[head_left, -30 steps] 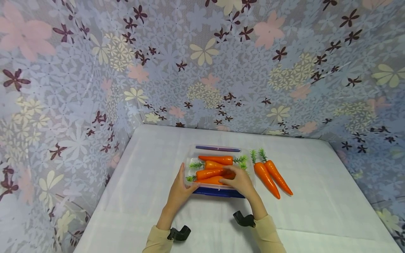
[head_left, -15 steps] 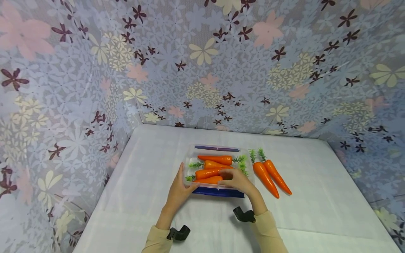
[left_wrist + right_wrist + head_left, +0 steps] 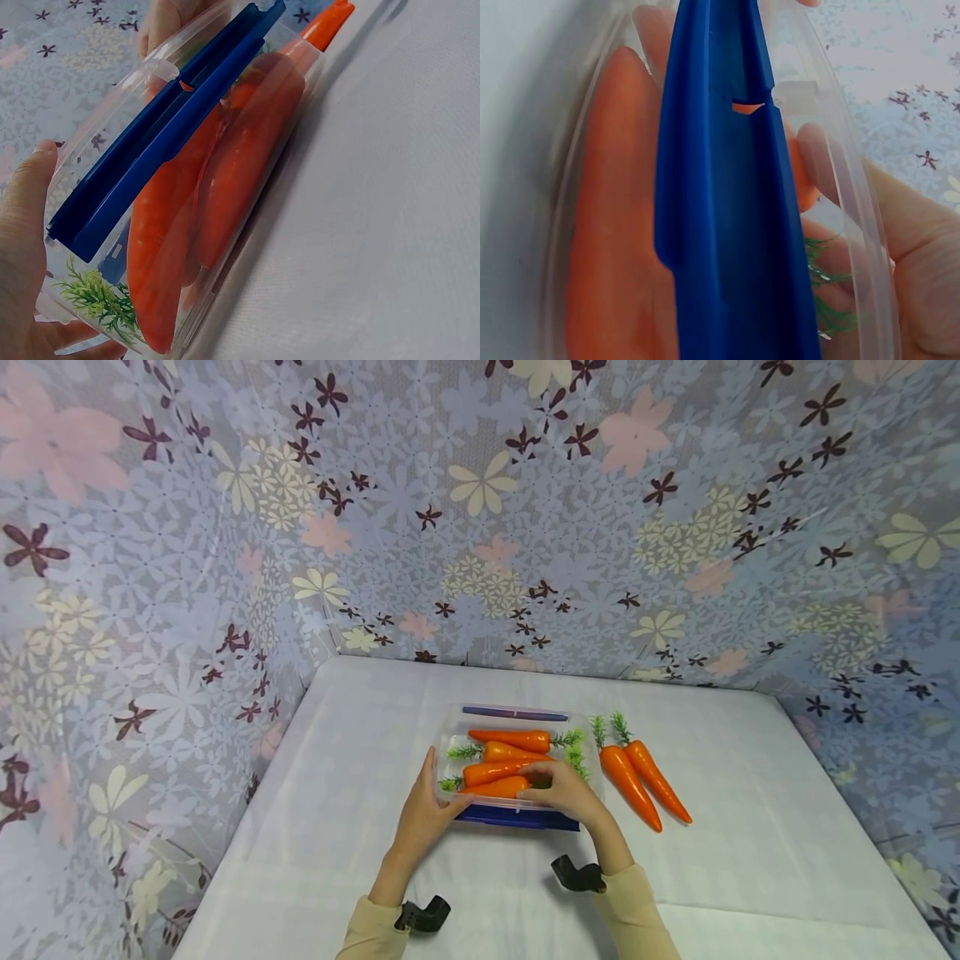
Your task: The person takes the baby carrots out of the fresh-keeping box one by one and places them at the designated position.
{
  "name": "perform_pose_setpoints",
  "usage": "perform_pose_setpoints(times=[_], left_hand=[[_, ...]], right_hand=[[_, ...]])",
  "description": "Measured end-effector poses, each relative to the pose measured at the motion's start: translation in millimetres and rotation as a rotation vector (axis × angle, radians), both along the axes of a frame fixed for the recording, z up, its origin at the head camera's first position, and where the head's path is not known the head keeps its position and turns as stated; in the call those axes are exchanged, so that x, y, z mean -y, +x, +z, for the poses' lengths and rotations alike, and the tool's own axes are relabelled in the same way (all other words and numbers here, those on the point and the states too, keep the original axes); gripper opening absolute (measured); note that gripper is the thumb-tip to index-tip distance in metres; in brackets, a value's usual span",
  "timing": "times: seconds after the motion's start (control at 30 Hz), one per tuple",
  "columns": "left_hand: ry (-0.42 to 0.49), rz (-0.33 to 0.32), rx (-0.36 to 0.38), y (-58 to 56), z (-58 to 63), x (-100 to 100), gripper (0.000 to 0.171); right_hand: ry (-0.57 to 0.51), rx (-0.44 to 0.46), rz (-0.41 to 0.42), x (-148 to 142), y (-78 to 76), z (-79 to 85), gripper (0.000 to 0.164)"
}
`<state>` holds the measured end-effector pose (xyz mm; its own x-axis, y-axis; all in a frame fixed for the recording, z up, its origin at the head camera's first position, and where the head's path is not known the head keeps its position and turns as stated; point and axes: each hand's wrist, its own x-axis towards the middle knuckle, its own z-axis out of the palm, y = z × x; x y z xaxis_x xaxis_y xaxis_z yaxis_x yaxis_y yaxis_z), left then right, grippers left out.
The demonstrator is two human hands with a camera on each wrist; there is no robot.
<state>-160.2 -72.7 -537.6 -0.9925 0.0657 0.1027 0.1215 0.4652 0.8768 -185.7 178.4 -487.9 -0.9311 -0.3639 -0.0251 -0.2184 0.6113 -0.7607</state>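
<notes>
A clear plastic food container (image 3: pixel 446 727) with blue latches holds several orange toy carrots (image 3: pixel 510 740) with green tops. My left hand (image 3: pixel 426 806) grips its near left corner, thumb at the front rim and fingers along the left side; in the left wrist view this hand (image 3: pixel 22 247) is at the left edge. My right hand (image 3: pixel 566 789) reaches over the near right rim, its fingers curled on a carrot (image 3: pixel 498 787) in the front row. The right wrist view shows this hand (image 3: pixel 922 262) partly through the clear wall, its fingertips partly hidden by the blue latch (image 3: pixel 735 187).
Two more toy carrots (image 3: pixel 632 787) (image 3: pixel 658 781) lie side by side on the white-covered table (image 3: pixel 750 860), right of the container. Flower-patterned fabric (image 3: pixel 480 568) rises behind the table and at both sides.
My right hand has shifted slightly left and its fingers have drawn lower over the front carrots. My left hand and the container have stayed in place.
</notes>
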Motion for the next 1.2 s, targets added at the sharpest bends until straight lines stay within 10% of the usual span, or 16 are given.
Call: perform_pose_setpoints(times=[1.2], left_hand=[[-0.003,0.011,0.026,-0.1,-1.7,0,0.102]], right_hand=[[-0.369,-0.116,-0.343,-8,13.7,17.5,0.043]])
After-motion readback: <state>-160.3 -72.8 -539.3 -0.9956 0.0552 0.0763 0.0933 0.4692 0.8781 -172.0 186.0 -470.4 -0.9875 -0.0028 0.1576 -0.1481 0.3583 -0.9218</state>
